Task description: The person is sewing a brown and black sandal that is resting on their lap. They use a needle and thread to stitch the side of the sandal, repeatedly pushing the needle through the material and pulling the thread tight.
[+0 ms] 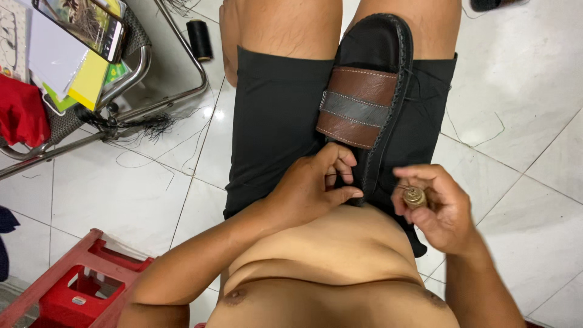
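Here, L-hand fingers (340,161) on black sandal (370,91)

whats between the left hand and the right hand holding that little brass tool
In the head view, the heel end of the black sandal lies between the left hand and the right hand, which holds the brass-tipped tool.

Sandal (364,103) on the lap between the thighs, left hand (310,188) at its heel, right hand (440,206) just beside.
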